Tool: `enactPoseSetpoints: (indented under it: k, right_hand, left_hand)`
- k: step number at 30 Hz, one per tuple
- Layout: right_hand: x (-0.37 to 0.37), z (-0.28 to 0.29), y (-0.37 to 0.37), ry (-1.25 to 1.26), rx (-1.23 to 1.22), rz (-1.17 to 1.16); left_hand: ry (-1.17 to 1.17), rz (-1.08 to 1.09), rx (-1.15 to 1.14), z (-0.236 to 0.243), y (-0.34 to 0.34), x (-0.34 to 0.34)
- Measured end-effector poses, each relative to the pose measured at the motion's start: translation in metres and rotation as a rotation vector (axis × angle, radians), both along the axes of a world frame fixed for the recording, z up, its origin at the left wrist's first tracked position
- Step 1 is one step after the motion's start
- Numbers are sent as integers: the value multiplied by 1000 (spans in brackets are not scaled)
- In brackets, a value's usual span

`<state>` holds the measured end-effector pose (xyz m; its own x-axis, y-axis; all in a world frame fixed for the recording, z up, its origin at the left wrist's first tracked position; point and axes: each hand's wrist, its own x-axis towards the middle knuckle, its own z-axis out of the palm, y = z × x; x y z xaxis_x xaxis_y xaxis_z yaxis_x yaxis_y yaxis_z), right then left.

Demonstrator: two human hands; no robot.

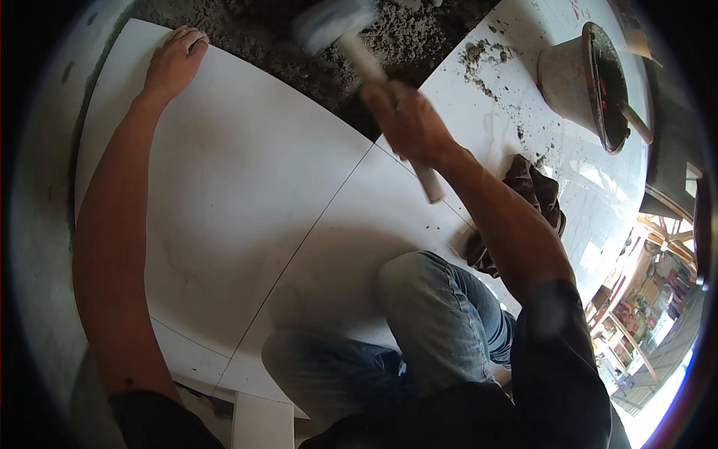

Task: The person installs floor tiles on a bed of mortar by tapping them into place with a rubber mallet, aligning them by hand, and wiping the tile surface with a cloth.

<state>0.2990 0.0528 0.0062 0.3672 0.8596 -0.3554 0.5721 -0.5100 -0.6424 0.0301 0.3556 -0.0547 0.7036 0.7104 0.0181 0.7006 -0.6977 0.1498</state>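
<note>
My right hand [410,123] is closed round the pale handle of a mallet [360,56]. Its whitish-grey head is blurred and hangs over the rough mortar bed [262,37]. My left hand [178,58] is at the far left corner of a large white floor tile [224,172], fingers curled at the tile's far edge. Exactly how far the fingertips reach over that edge is hidden. The tile's far edge borders the grey mortar, and thin joints separate it from the neighbouring white tiles.
A bucket [568,84] lies tilted at the right with a handle sticking out. Mortar crumbs [486,63] are scattered on the tile beside it. A dark crumpled cloth [532,187] lies by my right forearm. A grey wall [52,150] runs along the left. My bent knees rest on the tiles.
</note>
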Motion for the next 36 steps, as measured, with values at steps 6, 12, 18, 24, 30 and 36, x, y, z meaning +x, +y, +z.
enactPoseSetpoints:
  k: [6,12,18,24,30,36]
  right_hand:
    - [6,20,6,316,-94,-222]
    - [13,34,18,214,-43,-175]
    - [17,43,29,223,-34,-66]
    - [13,8,21,-147,293,281]
    - [19,-4,25,-230,368,318]
    - [14,14,21,87,-94,400]
  left_hand:
    - [-4,-35,16,3,-1,-3]
    - [36,27,-17,13,-7,-1]
    - [64,36,-59,17,0,-1]
    - [84,43,-138,20,-5,4]
    - [124,30,-133,19,-4,2]
    - [147,33,-135,21,-5,2]
